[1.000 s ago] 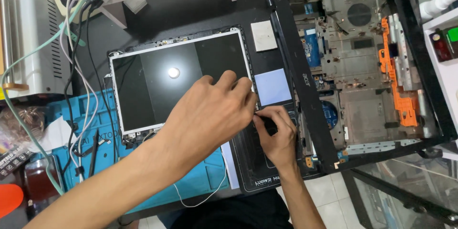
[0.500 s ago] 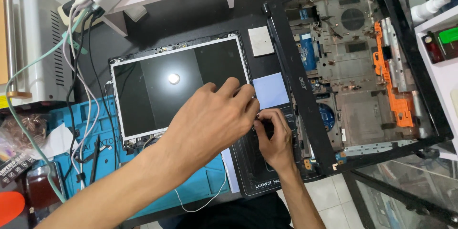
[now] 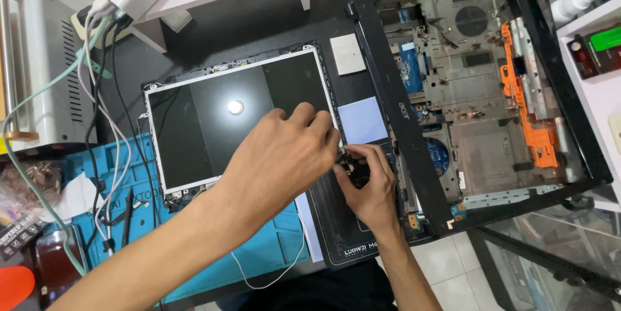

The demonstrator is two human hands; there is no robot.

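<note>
While a small dark part [image 3: 346,159] at the right edge of the flat grey-framed laptop screen panel [image 3: 213,123] is pinched by the right hand [image 3: 369,185] and left hand [image 3: 284,155], detaching seems underway; a careful pull is judged needed.

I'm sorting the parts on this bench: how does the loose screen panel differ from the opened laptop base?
The screen panel is a flat, glossy, dark sheet with a pale edge; the laptop base is a black-framed shell showing fan, boards and orange parts. The left hand overlaps the panel; the base lies untouched. Both lie flat.
</note>
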